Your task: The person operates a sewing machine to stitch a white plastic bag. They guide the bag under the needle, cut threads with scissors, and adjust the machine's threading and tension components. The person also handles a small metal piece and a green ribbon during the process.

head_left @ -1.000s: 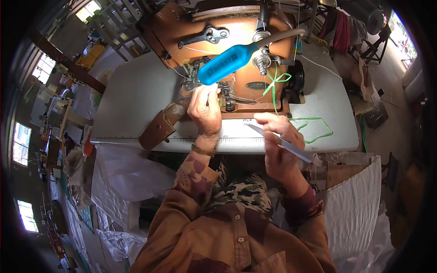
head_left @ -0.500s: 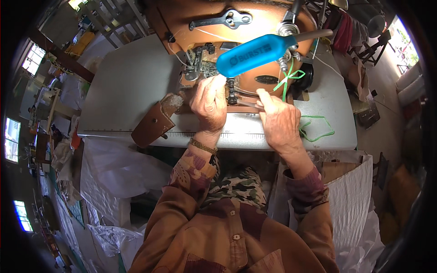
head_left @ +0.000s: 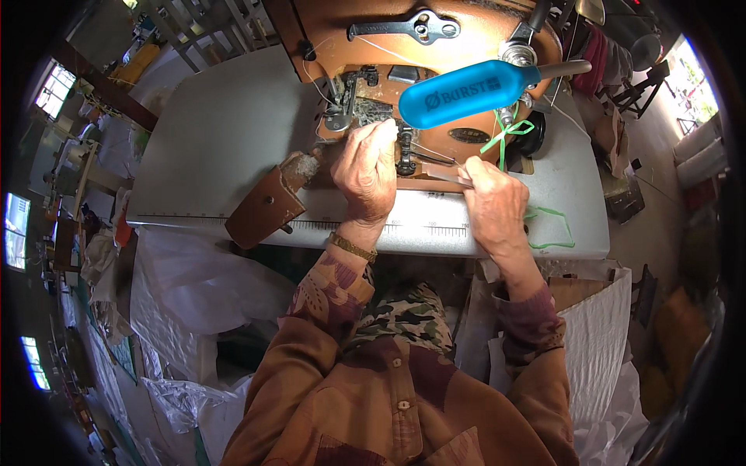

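A dark-lettered blue lamp (head_left: 464, 93) overhangs the brown sewing machine (head_left: 482, 46) on the ruler-edged tabletop (head_left: 210, 140) — left hand (head_left: 368, 172) at the exposed mechanism (head_left: 405, 153), grip unclear; right hand (head_left: 496, 200) holding a slim metal tool (head_left: 447, 178).

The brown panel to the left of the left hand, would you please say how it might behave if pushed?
The brown panel is probably stiff, as its broad face shows no visible sag. It seems unlikely to roll, given its angular outline.
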### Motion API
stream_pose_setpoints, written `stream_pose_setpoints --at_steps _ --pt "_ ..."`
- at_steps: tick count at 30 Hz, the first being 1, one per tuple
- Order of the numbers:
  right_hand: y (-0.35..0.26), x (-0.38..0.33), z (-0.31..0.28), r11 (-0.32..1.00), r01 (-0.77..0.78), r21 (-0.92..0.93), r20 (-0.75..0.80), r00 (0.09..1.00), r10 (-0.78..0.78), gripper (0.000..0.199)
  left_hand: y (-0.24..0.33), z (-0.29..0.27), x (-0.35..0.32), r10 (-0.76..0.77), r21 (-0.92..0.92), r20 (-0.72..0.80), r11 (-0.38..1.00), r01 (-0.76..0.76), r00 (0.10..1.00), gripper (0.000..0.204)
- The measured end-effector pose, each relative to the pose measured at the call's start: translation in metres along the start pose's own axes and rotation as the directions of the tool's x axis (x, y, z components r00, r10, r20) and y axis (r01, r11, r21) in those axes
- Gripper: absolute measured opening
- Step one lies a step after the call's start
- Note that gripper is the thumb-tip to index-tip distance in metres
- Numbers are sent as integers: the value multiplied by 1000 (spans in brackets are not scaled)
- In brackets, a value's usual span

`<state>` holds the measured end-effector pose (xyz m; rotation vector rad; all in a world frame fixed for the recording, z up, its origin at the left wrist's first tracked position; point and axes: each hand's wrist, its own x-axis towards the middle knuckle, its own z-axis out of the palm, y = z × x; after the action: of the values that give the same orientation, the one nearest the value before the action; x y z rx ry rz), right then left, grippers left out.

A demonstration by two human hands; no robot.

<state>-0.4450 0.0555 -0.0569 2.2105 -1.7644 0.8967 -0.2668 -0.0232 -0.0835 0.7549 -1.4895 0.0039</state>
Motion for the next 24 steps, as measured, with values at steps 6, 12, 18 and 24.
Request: stream_pose_setpoints --at_steps 6,12,18,24 --pt "-3 -17 -29 983 -78 164 -9 997 81 14 6 -2 6 95 34 44 995 -97 994 16" --pt "1 -33 -35 967 -155 203 -58 984 170 13 7 -2 4 159 78 143 982 -172 977 17" --pt "7 -40 -37 949 -228 220 -101 962 255 14 8 -4 4 197 51 160 977 -207 967 28" --pt "16 -46 -41 919 -265 293 -132 941 313 13 9 -4 4 236 -27 160 972 -235 959 30"
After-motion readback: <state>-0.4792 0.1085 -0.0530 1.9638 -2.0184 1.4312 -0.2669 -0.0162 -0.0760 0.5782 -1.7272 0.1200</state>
